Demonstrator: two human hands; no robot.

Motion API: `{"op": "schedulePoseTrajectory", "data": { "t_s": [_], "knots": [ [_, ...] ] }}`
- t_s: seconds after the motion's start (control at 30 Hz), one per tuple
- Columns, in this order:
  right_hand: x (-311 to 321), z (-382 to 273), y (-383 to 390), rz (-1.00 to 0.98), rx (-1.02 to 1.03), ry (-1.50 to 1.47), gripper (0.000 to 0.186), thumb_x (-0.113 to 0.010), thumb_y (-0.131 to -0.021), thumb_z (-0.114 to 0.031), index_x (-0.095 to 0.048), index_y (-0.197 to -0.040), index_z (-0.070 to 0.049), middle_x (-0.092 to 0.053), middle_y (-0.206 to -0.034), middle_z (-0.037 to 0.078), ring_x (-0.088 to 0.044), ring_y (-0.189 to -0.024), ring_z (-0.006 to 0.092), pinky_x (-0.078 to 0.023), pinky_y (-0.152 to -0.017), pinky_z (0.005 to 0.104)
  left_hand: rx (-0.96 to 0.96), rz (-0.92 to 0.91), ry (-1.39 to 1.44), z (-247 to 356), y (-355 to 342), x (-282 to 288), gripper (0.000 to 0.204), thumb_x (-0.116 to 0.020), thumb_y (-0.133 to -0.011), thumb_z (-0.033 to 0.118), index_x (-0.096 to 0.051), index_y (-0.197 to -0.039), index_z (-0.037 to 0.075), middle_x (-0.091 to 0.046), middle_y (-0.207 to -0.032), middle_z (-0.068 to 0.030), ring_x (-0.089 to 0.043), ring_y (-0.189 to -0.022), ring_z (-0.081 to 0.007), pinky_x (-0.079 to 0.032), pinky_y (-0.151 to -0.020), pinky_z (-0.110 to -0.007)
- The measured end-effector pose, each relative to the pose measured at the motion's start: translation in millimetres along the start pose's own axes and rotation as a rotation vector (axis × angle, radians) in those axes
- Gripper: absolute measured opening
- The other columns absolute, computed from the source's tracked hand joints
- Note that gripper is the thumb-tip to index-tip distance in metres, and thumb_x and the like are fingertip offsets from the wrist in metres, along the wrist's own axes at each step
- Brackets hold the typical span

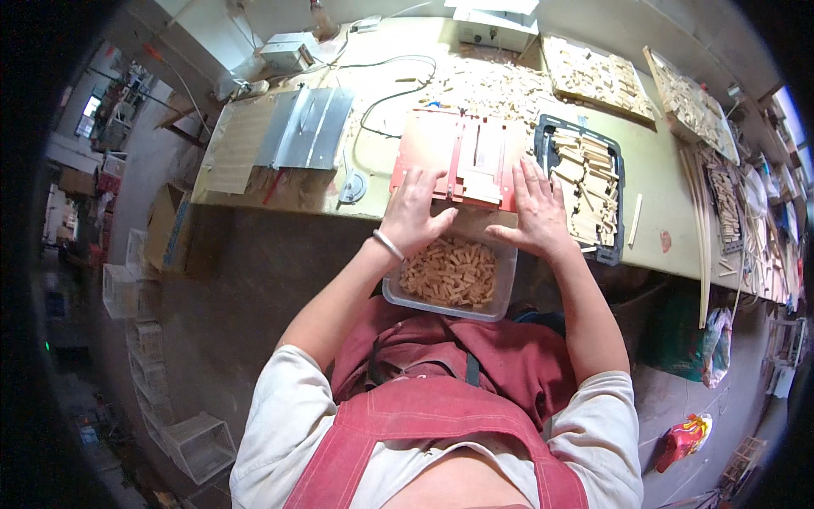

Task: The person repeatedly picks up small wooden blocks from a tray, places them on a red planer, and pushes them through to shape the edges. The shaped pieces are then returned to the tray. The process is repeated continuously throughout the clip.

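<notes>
Smooth red metal plate (426, 136) front and center on a dull greenish table (666, 204), flat and squarish, slotted down the middle, with pale wooden strips (481, 188) near its front edge. Left hand (414, 214) palm-down over the front left corner, right hand (540, 214) over the front right. Fingers fairly straight and loosely apart on both, thumbs stuck out wide toward each other. Can't tell about anything tucked under the palms.

Now for containers: just below the hands, a cloudy see-through plastic bin (506, 284), rounded corners, loaded with stubby little wooden blocks (449, 271), all jumbled. Right of the plate, a black plastic tray (618, 182) with longer, squared-off sticks (596, 191) in rough rows. Farther back, a shallow wooden tray (610, 112) covered in chunky pieces, next to a loose scatter of raw bits (492, 85). Off left, a dull gray metal panel (322, 119), also slotted.
</notes>
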State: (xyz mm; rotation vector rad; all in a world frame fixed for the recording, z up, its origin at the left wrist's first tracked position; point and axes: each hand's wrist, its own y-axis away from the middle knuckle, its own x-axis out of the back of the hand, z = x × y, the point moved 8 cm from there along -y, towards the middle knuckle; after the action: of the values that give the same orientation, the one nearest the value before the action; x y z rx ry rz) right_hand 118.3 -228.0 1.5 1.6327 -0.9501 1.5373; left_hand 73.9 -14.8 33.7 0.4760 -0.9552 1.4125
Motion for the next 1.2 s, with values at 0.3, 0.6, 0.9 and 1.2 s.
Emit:
{"op": "schedulePoseTrajectory", "data": {
  "t_s": [0.3,0.6,0.9,1.2],
  "knots": [
    [-33.0,-26.5,-16.9,-0.059,0.001,0.084,0.137,-0.061,-0.081,-0.09,-0.018,-0.169,0.006,-0.013,-0.179,0.023,-0.007,-0.167,0.0351,-0.009,-0.131,0.0601,0.031,-0.239,-0.139,-12.7,-51.6,-31.1,0.076,-0.087,-0.078,0.035,-0.055,-0.141,0.008,-0.056,-0.127,-0.023,-0.06,-0.122,-0.0428,-0.051,-0.105,-0.05],
    [-35.8,-32.1,-17.6,-0.105,-0.058,0.047,0.129,-0.066,-0.086,-0.08,-0.017,-0.168,0.007,-0.011,-0.178,0.025,-0.007,-0.166,0.0386,-0.008,-0.132,0.0589,0.036,-0.281,-0.176,-22.8,-62.3,-42.0,0.065,-0.088,-0.078,0.033,-0.063,-0.135,0.015,-0.059,-0.127,-0.0181,-0.065,-0.116,-0.0386,-0.055,-0.102,-0.046],
    [-33.9,-33.4,-18.1,-0.181,-0.065,-0.006,0.136,-0.071,-0.085,-0.078,-0.008,-0.167,0.01,-0.003,-0.177,0.031,0.0,-0.166,0.0445,-0.008,-0.132,0.0604,0.057,-0.307,-0.132,-27.8,-64.9,-44.6,0.062,-0.089,-0.077,0.035,-0.066,-0.132,0.017,-0.061,-0.122,-0.0167,-0.066,-0.114,-0.0367,-0.056,-0.099,-0.046],
    [-41.4,-41.2,-21.1,-0.065,-0.018,0.019,0.127,-0.071,-0.086,-0.071,-0.022,-0.162,0.017,-0.016,-0.172,0.039,-0.011,-0.163,0.0501,-0.006,-0.131,0.0623,0.019,-0.237,0.03,-39.8,-59.2,-44.1,0.058,-0.088,-0.078,0.025,-0.068,-0.13,0.013,-0.058,-0.11,-0.0103,-0.067,-0.09,-0.0216,-0.059,-0.082,-0.037]
  ]
}}
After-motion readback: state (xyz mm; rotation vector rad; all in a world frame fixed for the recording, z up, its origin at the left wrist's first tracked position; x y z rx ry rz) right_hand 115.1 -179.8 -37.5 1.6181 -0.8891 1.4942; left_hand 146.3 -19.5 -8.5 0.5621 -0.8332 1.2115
